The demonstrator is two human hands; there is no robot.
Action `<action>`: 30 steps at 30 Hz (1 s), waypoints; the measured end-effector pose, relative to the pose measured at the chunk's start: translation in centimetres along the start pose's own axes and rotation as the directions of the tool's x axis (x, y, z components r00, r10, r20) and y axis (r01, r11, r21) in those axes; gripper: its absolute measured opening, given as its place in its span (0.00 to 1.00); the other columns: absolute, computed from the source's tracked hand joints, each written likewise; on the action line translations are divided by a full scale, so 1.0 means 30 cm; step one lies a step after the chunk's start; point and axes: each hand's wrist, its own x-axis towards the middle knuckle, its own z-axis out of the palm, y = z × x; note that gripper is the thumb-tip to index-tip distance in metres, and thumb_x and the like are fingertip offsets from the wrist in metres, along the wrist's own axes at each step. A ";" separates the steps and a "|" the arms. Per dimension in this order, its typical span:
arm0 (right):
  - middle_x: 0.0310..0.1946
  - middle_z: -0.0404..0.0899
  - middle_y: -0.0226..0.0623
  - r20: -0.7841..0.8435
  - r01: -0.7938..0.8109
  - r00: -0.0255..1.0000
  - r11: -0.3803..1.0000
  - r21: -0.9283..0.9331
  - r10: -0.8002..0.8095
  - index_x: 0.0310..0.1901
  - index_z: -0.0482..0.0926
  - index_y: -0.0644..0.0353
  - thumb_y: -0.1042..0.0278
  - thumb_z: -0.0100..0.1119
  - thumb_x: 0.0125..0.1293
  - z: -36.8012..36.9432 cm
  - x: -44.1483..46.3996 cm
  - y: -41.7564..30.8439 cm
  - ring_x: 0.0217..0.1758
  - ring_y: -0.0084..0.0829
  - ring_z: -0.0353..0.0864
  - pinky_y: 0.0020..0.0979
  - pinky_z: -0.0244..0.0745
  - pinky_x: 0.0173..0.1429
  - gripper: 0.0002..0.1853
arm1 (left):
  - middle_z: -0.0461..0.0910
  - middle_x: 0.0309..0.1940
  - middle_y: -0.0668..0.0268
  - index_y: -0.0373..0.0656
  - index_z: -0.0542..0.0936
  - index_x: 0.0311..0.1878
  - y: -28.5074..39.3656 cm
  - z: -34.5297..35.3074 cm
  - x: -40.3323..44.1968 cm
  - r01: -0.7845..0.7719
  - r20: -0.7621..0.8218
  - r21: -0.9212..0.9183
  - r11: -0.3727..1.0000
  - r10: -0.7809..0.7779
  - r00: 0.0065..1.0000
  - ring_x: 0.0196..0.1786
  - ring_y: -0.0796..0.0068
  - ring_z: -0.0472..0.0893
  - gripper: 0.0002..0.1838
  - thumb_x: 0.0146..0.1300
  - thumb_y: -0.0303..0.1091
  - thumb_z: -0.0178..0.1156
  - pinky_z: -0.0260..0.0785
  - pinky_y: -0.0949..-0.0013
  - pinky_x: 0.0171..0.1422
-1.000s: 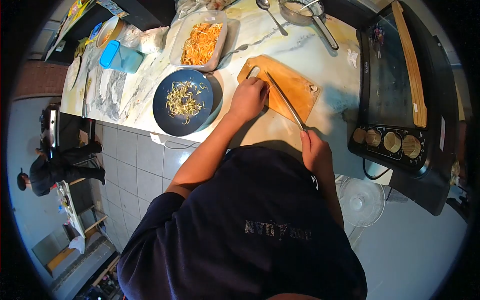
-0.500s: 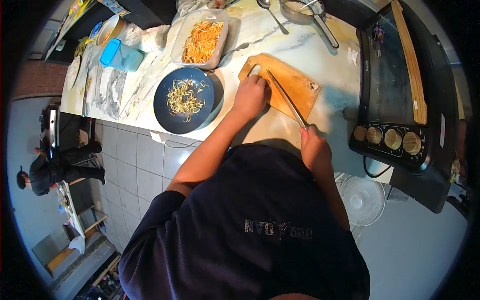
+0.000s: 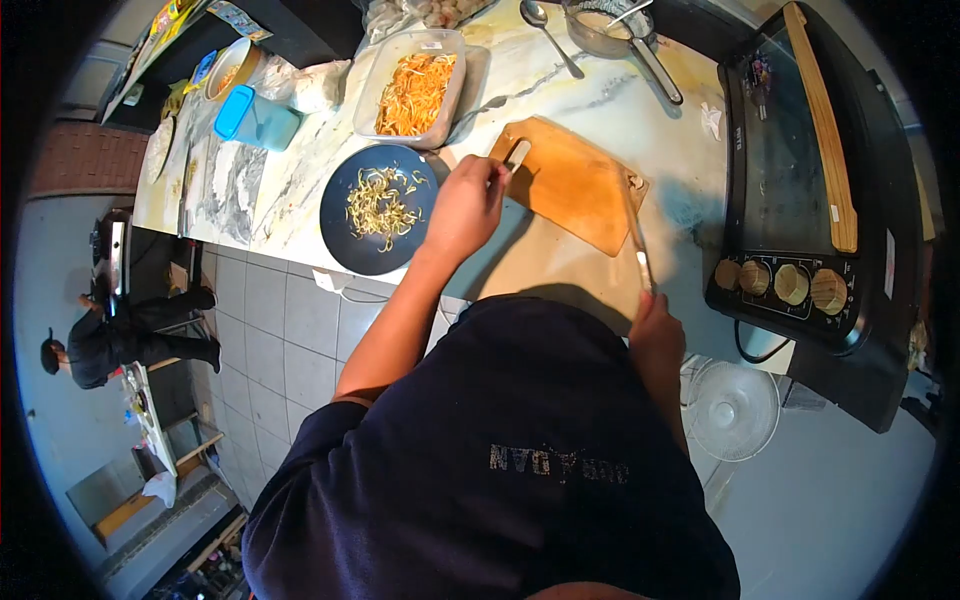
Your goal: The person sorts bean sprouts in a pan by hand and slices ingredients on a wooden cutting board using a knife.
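Observation:
My left hand [image 3: 466, 208] is closed in a pinch at the left corner of the wooden cutting board [image 3: 565, 185], close to its light handle slot. Whatever lies between those fingertips is hidden. My right hand [image 3: 657, 335] grips a knife [image 3: 641, 255] by its handle, the blade pointing away from me along the board's right edge. A small pale scrap [image 3: 636, 182] rests at the board's far right corner. Just left of my left hand stands a dark blue pan or bowl [image 3: 335, 225] with bean sprouts [image 3: 380, 208] in it.
Behind the sprouts is a clear plastic tub [image 3: 460, 85] of shredded orange and white food. A saucepan [image 3: 600, 40] and a spoon [image 3: 552, 40] lie at the back. A black toaster oven [image 3: 790, 170] stands at right. Another person [image 3: 130, 340] is far left.
My left hand has drawn left, off the middle of the board toward its corner. The knife has swung right, from across the board to its right edge, as my right hand shifted rightward and nearer me.

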 end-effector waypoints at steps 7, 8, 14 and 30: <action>0.32 0.81 0.55 -0.073 -0.056 0.994 0.964 0.258 0.077 0.42 0.75 0.61 0.51 0.38 0.77 -0.062 0.016 0.053 0.40 0.62 0.80 0.53 0.72 0.40 0.21 | 0.82 0.30 0.56 0.36 0.82 0.38 -0.121 -0.206 0.130 0.104 -0.240 -0.022 0.994 -0.106 0.965 0.28 0.64 0.81 0.07 0.64 0.31 0.62 0.72 0.65 0.36; 0.30 0.81 0.56 -0.094 -0.003 0.995 0.959 0.283 0.031 0.41 0.75 0.60 0.52 0.38 0.77 -0.058 0.016 0.040 0.38 0.62 0.80 0.55 0.72 0.38 0.21 | 0.83 0.29 0.56 0.36 0.82 0.38 -0.145 -0.238 0.154 0.121 -0.272 0.015 0.993 -0.112 0.956 0.28 0.64 0.81 0.09 0.64 0.33 0.63 0.73 0.65 0.36; 0.28 0.80 0.58 -0.057 0.133 0.991 0.956 0.260 -0.122 0.38 0.75 0.60 0.52 0.40 0.76 0.014 0.039 0.033 0.35 0.63 0.80 0.56 0.73 0.37 0.20 | 0.84 0.30 0.54 0.37 0.85 0.39 -0.340 -0.311 0.261 0.293 -0.209 0.174 0.940 -0.255 0.944 0.33 0.58 0.84 0.13 0.65 0.38 0.62 0.74 0.61 0.40; 0.34 0.82 0.56 -0.038 -0.013 0.999 0.947 0.322 0.026 0.41 0.78 0.63 0.46 0.44 0.74 -0.054 0.077 0.047 0.41 0.59 0.82 0.50 0.74 0.44 0.24 | 0.80 0.29 0.57 0.39 0.80 0.45 -0.360 -0.375 0.005 0.445 -0.212 0.123 0.887 -0.415 0.885 0.31 0.64 0.79 0.16 0.60 0.39 0.67 0.71 0.64 0.38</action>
